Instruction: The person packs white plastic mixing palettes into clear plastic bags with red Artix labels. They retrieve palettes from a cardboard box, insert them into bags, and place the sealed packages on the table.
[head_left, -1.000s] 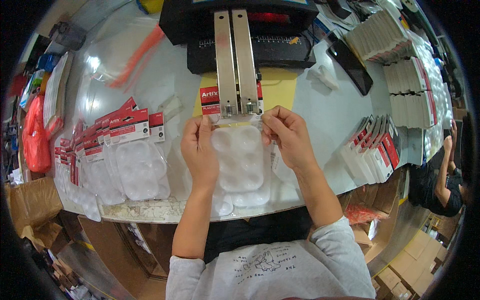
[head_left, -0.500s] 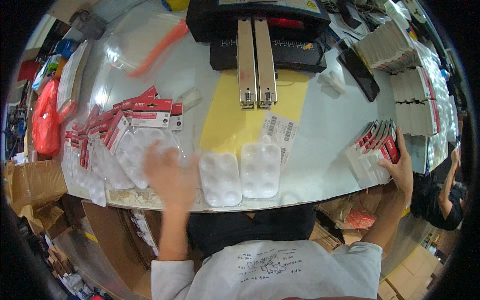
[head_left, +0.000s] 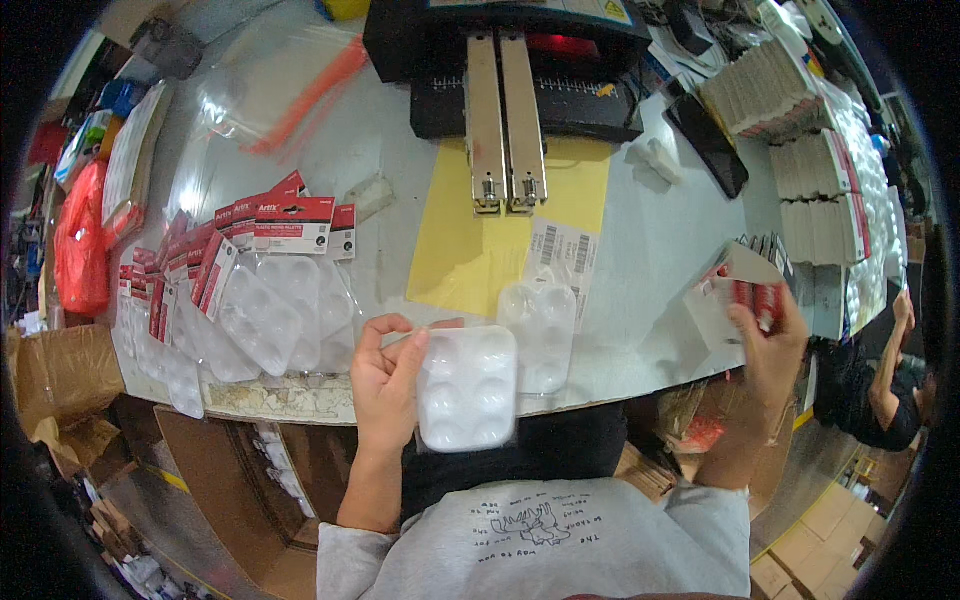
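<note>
My left hand [head_left: 388,375] pinches the upper left corner of a white six-well paint palette [head_left: 467,390], raised at the table's front edge. A second white palette [head_left: 540,345] lies just right of it. On the right, my right hand [head_left: 772,345] is closed on a folded red-and-white header card [head_left: 752,268], partly blurred. A bundle of such folded cards [head_left: 712,310] stands beside it, partly hidden by the hand and card. At the left lies a heap of clear-bagged palettes [head_left: 265,315] with red-and-white header cards [head_left: 293,222].
A black machine [head_left: 505,70] with two metal bars stands at the back centre, over a yellow sheet [head_left: 450,230]. A barcode label sheet [head_left: 562,255] lies nearby. At the right are a phone [head_left: 706,145] and card stacks [head_left: 820,220]; at the left, a red bag [head_left: 82,240].
My left hand has come right from beside the heap and lifted the left of the two palettes. My right hand has pulled a card up from the bundle.
</note>
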